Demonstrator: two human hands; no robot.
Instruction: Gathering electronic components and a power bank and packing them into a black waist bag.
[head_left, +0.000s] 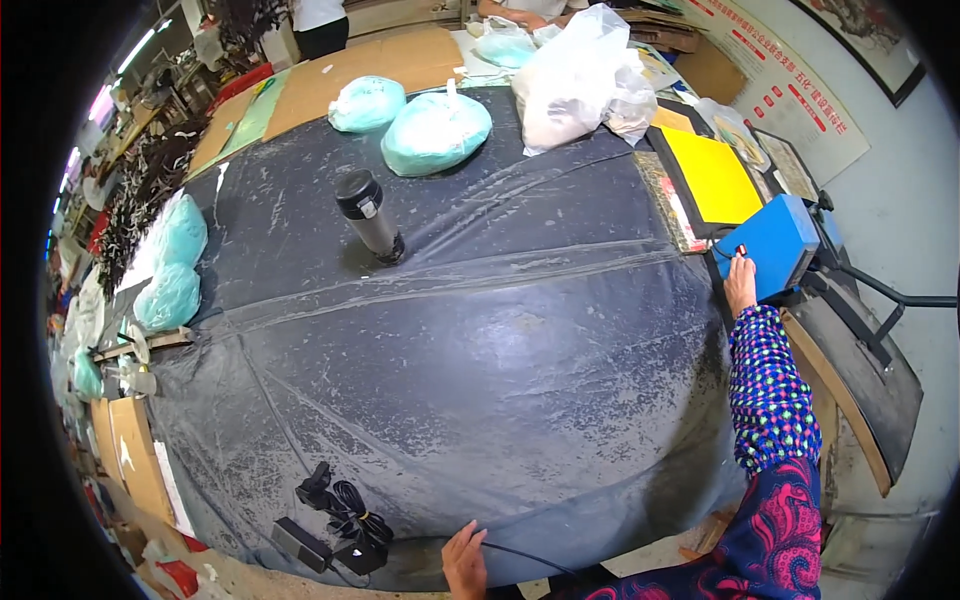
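My right hand (740, 280) reaches out to the right, its fingertips on a small red button on the front of a blue box-shaped machine (775, 245). The sleeve on that arm is dotted in many colours. My left hand (463, 560) rests on the near edge of the wide dark plastic-covered table (520, 360), fingers curled by a thin black cable (530, 556). A bundled black cable with a power adapter (335, 525) lies just left of that hand. A dark metal flask (368, 215) stands upright at the table's middle.
Teal filled plastic bags (435, 130) and white bags (575, 80) sit at the far side; more teal bags (170, 265) lie at the left edge. A yellow sheet (712, 175) lies on a black platen by the machine. Another person stands at the far edge.
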